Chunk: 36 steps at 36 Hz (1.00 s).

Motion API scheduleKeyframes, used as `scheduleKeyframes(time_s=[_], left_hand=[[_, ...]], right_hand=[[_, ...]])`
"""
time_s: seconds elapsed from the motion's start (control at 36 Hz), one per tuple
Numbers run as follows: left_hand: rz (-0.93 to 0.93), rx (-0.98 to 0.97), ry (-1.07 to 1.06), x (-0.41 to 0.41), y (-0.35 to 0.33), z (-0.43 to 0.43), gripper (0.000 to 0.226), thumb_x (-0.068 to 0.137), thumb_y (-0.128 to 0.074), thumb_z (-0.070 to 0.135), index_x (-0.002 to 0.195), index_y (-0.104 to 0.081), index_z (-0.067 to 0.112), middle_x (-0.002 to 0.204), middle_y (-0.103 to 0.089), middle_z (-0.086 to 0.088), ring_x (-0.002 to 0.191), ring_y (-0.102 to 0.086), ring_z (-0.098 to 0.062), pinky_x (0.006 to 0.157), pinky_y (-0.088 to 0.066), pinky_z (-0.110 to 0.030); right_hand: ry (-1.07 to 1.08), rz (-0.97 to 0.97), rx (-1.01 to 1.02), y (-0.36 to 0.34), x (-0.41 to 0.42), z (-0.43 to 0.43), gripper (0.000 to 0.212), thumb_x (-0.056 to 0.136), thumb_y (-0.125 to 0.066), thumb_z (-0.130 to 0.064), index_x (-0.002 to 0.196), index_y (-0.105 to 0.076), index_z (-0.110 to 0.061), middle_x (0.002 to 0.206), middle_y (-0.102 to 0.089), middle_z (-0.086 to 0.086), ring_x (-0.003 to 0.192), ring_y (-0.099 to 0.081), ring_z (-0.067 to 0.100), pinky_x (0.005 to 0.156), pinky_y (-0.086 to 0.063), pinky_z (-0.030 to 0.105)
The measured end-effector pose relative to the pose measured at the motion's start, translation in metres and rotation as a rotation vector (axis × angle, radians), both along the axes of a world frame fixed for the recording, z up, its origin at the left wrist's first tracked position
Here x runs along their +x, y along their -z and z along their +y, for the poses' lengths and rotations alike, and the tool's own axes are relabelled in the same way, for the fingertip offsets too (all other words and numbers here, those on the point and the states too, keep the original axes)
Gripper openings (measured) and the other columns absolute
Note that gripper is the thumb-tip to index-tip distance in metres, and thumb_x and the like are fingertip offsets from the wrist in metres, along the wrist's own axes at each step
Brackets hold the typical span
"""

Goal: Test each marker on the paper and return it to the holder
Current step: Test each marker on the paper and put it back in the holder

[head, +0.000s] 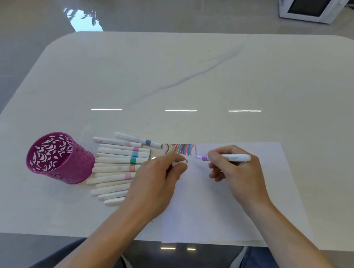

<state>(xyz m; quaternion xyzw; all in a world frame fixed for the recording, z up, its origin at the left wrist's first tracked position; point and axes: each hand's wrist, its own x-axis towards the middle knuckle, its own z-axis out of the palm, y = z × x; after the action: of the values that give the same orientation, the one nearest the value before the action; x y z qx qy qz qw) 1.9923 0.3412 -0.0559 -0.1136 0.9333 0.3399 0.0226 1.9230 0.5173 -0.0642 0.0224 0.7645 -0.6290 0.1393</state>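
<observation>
Magenta holder with white leaf-like cut-out pattern; white markers with coloured bands; multicoloured strokes on white paper; marker tip apparently lilac.

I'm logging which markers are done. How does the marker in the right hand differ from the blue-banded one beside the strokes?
The purple marker is gripped by the right hand, bare tip over the paper; the blue-banded marker lies untouched on the table, no tip showing. Collars: purple marker purple, blue-banded marker blue. The left hand pinches a white cap. Both have white barrels.
</observation>
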Motion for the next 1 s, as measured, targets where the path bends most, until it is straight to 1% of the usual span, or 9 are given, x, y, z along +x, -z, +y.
scheduleKeyframes(time_s=[0.06,0.11,0.19,0.33,0.42,0.61,0.72,0.81,1.0], left_hand=[[-0.040,0.072,-0.041,0.000,-0.001,0.002,0.013,0.102,-0.049,0.040,0.105,-0.062,0.038,0.079,-0.064,0.018,0.077,-0.060,0.001,0.070,-0.051,-0.018],[-0.060,0.143,-0.068,0.000,0.001,0.004,0.012,0.102,-0.050,0.039,0.104,-0.061,0.037,0.080,-0.068,0.016,0.074,-0.063,0.000,0.071,-0.053,-0.024],[-0.099,0.265,-0.109,-0.002,0.004,0.007,0.013,0.103,-0.049,0.033,0.110,-0.060,0.029,0.083,-0.071,0.015,0.071,-0.064,0.000,0.068,-0.050,-0.019],[-0.115,0.417,-0.151,-0.005,0.002,0.010,0.017,0.104,-0.046,0.033,0.106,-0.060,0.025,0.088,-0.072,0.013,0.072,-0.065,-0.003,0.063,-0.047,-0.010],[-0.096,0.439,-0.136,-0.005,0.000,0.010,0.020,0.105,-0.045,0.032,0.106,-0.064,0.026,0.089,-0.072,0.013,0.075,-0.064,-0.003,0.067,-0.047,-0.012],[-0.051,0.505,-0.117,-0.008,-0.003,0.009,0.020,0.104,-0.047,0.026,0.104,-0.067,0.029,0.086,-0.070,0.008,0.069,-0.059,-0.001,0.064,-0.045,-0.012],[-0.040,0.541,-0.103,-0.010,-0.004,0.009,0.020,0.104,-0.048,0.026,0.102,-0.067,0.031,0.086,-0.070,0.009,0.071,-0.060,-0.004,0.067,-0.048,-0.016],[-0.040,0.526,-0.087,-0.011,-0.003,0.008,0.024,0.105,-0.045,0.021,0.104,-0.066,0.033,0.086,-0.069,0.011,0.073,-0.061,-0.004,0.068,-0.049,-0.017],[-0.041,0.505,-0.067,-0.013,-0.003,0.007,0.022,0.105,-0.046,0.023,0.107,-0.066,0.031,0.088,-0.069,0.011,0.076,-0.064,-0.006,0.071,-0.054,-0.022]], right_hand=[[0.003,-0.018,0.002,0.000,0.004,0.000,0.007,0.090,-0.077,-0.018,0.084,-0.079,-0.013,0.075,-0.075,0.008,0.063,-0.071,0.024,0.060,-0.059,0.035],[0.002,-0.023,-0.006,-0.003,0.006,0.001,0.006,0.091,-0.076,-0.019,0.087,-0.080,-0.015,0.079,-0.077,0.006,0.068,-0.073,0.023,0.065,-0.062,0.037],[-0.016,0.002,-0.008,-0.009,0.008,0.002,0.009,0.094,-0.074,-0.021,0.091,-0.080,-0.016,0.083,-0.077,0.003,0.072,-0.074,0.021,0.070,-0.064,0.038],[-0.011,-0.004,-0.085,-0.021,0.007,0.000,0.015,0.097,-0.066,-0.017,0.092,-0.079,-0.011,0.083,-0.077,0.008,0.074,-0.076,0.025,0.075,-0.064,0.042],[-0.016,0.009,-0.123,-0.027,0.007,-0.002,0.015,0.098,-0.064,-0.014,0.090,-0.075,-0.008,0.080,-0.077,0.011,0.072,-0.075,0.028,0.072,-0.064,0.043],[0.003,0.058,-0.112,-0.028,0.004,-0.003,0.014,0.098,-0.062,-0.006,0.085,-0.067,-0.001,0.069,-0.075,0.012,0.062,-0.073,0.031,0.062,-0.061,0.038],[-0.027,0.037,-0.090,-0.028,0.000,-0.005,0.015,0.098,-0.063,-0.007,0.085,-0.067,-0.002,0.071,-0.076,0.011,0.063,-0.073,0.030,0.065,-0.062,0.043],[-0.057,-0.003,-0.085,-0.027,-0.001,-0.007,0.016,0.097,-0.064,-0.009,0.082,-0.069,-0.004,0.072,-0.076,0.011,0.064,-0.073,0.029,0.067,-0.062,0.043],[-0.084,-0.012,-0.095,-0.024,-0.001,-0.010,0.021,0.098,-0.066,-0.016,0.081,-0.075,-0.007,0.073,-0.075,0.009,0.064,-0.072,0.023,0.065,-0.062,0.035]])
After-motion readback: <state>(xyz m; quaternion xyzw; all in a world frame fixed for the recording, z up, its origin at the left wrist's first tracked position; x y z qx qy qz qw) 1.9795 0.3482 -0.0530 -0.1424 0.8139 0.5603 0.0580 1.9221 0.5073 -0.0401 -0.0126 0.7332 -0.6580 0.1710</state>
